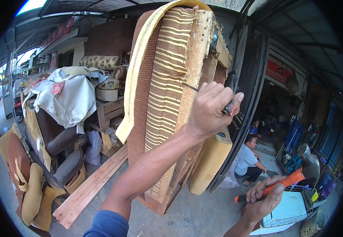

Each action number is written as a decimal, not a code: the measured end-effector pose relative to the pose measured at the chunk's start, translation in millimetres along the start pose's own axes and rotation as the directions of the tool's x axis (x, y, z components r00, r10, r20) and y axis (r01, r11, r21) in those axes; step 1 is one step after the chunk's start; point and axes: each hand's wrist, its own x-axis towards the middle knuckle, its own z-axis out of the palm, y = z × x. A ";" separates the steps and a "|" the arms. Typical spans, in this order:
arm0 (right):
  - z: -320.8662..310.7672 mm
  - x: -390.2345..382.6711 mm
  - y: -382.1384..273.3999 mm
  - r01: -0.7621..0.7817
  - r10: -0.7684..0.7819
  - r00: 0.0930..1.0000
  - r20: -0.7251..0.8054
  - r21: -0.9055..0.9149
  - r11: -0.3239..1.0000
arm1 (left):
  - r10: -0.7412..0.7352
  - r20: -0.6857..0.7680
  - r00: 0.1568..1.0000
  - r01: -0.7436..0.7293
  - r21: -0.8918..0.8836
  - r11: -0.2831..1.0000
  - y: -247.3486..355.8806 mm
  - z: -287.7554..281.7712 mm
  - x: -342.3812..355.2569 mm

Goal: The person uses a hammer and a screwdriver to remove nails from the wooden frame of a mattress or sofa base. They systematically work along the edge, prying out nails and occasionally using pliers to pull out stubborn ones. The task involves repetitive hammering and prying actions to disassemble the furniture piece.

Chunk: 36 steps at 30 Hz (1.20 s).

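My left hand [213, 104] is closed around a screwdriver [231, 109], its handle end poking out past my fingers. The thin blade points left, its tip at the wooden edge [195, 51] of an upended sofa part. Brown and cream striped fabric [167, 79] covers that part's side, frayed where it meets the wood. A pale yellow strip [140, 55] arches over the top and hangs down the left. Lower right, my right hand [263, 193] grips an orange tool [284, 182] with a dark section; its kind is unclear. It is apart from the sofa part.
Long wooden planks [94, 185] lie on the floor at left, beside piled dark seats [57, 138] and foam pieces. A yellow foam cushion [211, 162] leans behind the sofa part. A person [248, 158] sits low at right, near a light-blue-topped box [286, 207].
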 end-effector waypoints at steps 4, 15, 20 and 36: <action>6.1 -5.2 -4.7 -0.008 0.008 1.000 0.002 -0.015 1.000 | 0.043 0.003 0.999 -0.043 -0.046 0.998 4.3 -7.0 -2.2; 5.8 -12.8 -17.3 -0.032 0.034 0.999 0.033 -0.054 0.998 | -0.016 0.009 1.000 0.016 -0.016 1.000 -6.9 -13.8 -11.8; 14.4 -13.2 -16.9 -0.004 0.003 1.000 -0.021 -0.042 0.999 | 0.059 0.072 0.996 -0.052 -0.095 0.994 6.5 -15.3 -16.0; -2.1 -9.6 -23.0 -0.055 0.056 0.998 -0.016 0.013 0.998 | 0.062 0.124 0.990 -0.060 -0.020 0.998 -5.5 -9.1 -20.8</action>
